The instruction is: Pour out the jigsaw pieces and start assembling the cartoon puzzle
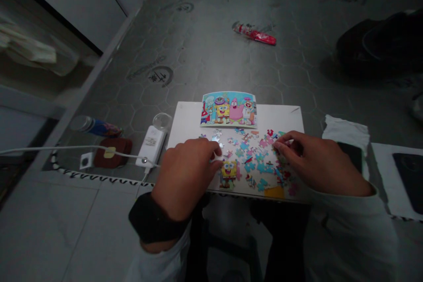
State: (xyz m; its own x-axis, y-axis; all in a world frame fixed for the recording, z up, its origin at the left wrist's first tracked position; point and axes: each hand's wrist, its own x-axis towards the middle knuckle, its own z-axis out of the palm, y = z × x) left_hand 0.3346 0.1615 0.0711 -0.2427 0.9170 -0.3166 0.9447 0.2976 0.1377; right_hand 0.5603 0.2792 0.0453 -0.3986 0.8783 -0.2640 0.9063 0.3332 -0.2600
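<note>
Jigsaw puzzle pieces in blue, pink and red lie scattered on a white board. Beside them, a small joined section with a yellow cartoon face sits near the board's front edge. My left hand rests at its left, thumb and forefinger slightly apart with nothing visible between them. At the right of the loose pieces, my right hand is closed in a pinch on a puzzle piece, mostly hidden by the fingertips. A printed picture card of cartoon characters lies at the board's back.
Left of the board are a white power bank with a cable, a brown case and a printed bottle or tube. A red wrapper lies farther back. To the right are crumpled white paper and a dark phone.
</note>
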